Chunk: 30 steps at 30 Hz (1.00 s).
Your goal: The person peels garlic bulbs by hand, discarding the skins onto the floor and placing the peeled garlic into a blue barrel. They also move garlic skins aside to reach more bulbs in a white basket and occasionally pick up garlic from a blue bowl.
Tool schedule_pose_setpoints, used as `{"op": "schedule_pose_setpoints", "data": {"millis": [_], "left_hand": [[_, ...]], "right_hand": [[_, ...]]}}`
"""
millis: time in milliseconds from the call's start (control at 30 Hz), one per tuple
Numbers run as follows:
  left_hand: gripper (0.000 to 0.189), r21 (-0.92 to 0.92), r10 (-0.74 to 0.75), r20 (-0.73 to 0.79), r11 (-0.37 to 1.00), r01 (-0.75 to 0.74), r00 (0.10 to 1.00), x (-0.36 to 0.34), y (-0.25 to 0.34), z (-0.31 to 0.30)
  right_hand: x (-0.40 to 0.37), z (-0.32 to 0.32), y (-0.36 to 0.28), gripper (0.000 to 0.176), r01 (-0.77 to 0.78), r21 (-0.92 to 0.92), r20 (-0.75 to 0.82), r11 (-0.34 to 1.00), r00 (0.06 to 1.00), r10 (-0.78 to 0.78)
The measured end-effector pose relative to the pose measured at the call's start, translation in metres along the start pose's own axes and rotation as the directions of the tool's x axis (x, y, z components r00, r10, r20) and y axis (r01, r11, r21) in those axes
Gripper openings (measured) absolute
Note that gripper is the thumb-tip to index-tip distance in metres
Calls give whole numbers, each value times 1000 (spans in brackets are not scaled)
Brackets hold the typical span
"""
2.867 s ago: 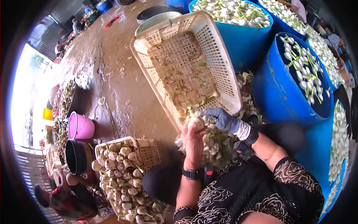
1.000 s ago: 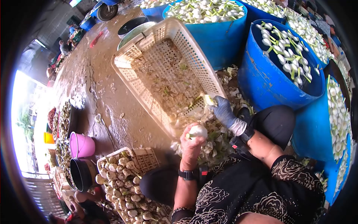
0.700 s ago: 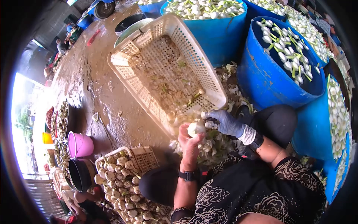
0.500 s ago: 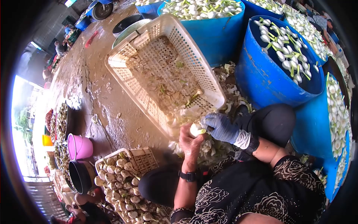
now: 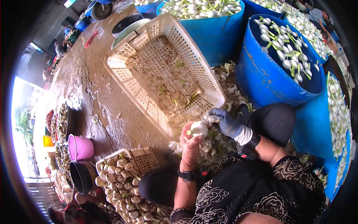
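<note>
- The left hand (image 5: 189, 145), bare and with a wristwatch (image 5: 185, 174) on it, is closed around a white bulb (image 5: 200, 128), which it holds up at its fingertips above the person's lap.
- The right hand (image 5: 225, 121), in a blue glove, sits at about 2 o'clock from the bulb, with its fingertips touching the bulb's upper right edge. Whether it pinches a peel or a blade there cannot be told.
- The two hands meet on the bulb; the left carries it and the right only touches its edge.
- The bulb's long axis runs roughly from 9 to 3 o'clock, with its short green stub pointing to 9, away from the gloved hand.
- A cream plastic basket (image 5: 197, 59) lies tilted at 11 o'clock, with its near rim just beside the hands.
- A heap of pale trimmings (image 5: 214, 143) lies on the floor directly under the hands.
- A blue barrel (image 5: 268, 82) of trimmed bulbs stands at 2 o'clock, well apart from the hands.
- A crate of untrimmed bulbs (image 5: 119, 175) sits at 8 o'clock, on the left hand's side.
</note>
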<state>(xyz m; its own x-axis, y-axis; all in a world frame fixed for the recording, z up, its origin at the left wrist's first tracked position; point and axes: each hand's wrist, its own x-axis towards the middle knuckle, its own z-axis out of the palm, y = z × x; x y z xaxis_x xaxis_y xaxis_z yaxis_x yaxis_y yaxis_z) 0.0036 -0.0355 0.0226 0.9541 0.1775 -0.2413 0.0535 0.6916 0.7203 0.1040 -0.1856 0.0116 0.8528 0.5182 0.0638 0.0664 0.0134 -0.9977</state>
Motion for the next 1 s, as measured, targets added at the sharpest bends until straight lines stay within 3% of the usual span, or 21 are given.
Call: {"op": "schedule_pose_setpoints", "data": {"millis": [33, 100, 133, 200, 233, 333, 433, 467, 500, 533, 633, 700, 733, 767, 800, 833, 900, 933, 967, 1000], "left_hand": [[58, 0, 0, -2, 1000, 0, 1000, 0, -1, -1], [54, -51, -18, 68, 998, 22, 998, 0, -2, -4], [54, -50, -17, 67, 999, 21, 998, 0, -3, -1], [45, -160, 1, -32, 987, -6, 999, -1, -7, 6], [45, -161, 1, -33, 987, -6, 999, -1, -8, 4], [40, 270, 158, -98, 955, -126, 983, 6, -22, -13], [37, 655, 328, -96, 732, -188, 940, 10, -29, -25], [37, 655, 329, -98, 732, -188, 939, 10, -29, -28], [35, 143, 154, -150, 981, -133, 977, 8, -26, -26], [33, -414, -22, -96, 910, -19, 995, 7, -24, -25], [33, -563, -46, -101, 826, -19, 994, 9, -20, -28], [36, -619, -38, -19, 785, 18, 999, 11, -19, -40], [38, -657, -35, -54, 754, -9, 998, 11, -17, -40], [40, -691, -33, -87, 722, -36, 996, 11, -15, -40], [37, -675, -21, -86, 737, -43, 996, 10, -12, -34], [37, -674, -23, -83, 738, -39, 996, 11, -11, -30], [32, -586, 104, -62, 801, -121, 993, 12, -13, -22], [32, -586, 102, -61, 802, -119, 993, 12, -12, -14], [29, -534, 57, -155, 835, -132, 986, 10, -11, -6], [28, -479, 14, -248, 867, -135, 969, 9, -11, -2]], "right_hand": [[0, -2, 1, 12, -1, 1, 2, 1000, 1000, 1], [0, -5, 3, 14, 341, -340, 175, 876, 939, -297], [0, -4, -10, 14, 342, -339, 176, 876, 938, -298], [-4, -2, -34, 12, 30, -114, 182, 993, 983, -8], [-5, 1, -33, 12, 29, -114, 182, 993, 983, -7], [-8, 7, -31, 13, 94, -63, 285, 994, 956, -72], [-8, 3, -32, 15, -141, 182, 280, 973, 956, 86], [-8, 2, -34, 15, -191, 272, 291, 943, 950, 108], [-8, 2, -36, 15, -192, 271, 293, 943, 950, 109], [-9, 3, -38, 17, -187, 338, 310, 922, 947, 79], [-12, 5, -46, 23, -242, 495, 325, 834, 942, 80], [-13, 1, -61, 32, -347, 727, 465, 593, 884, -53], [-15, -7, -74, 38, -421, 641, 518, 642, 855, 43], [-10, -9, -74, 38, -420, 642, 517, 641, 855, 43], [-5, -11, -72, 42, -198, 335, 495, 921, 869, 7], [-3, -12, -69, 46, 67, -48, 487, 997, 873, -35], [-7, 3, -44, 67, 317, -388, 350, 865, 919, -180], [-8, 12, -43, 63, 415, -452, 328, 789, 900, -285], [-9, 18, -42, 58, 498, -514, 314, 698, 867, -387], [-10, 20, -39, 58, 493, -516, 310, 701, 870, -385]]}}
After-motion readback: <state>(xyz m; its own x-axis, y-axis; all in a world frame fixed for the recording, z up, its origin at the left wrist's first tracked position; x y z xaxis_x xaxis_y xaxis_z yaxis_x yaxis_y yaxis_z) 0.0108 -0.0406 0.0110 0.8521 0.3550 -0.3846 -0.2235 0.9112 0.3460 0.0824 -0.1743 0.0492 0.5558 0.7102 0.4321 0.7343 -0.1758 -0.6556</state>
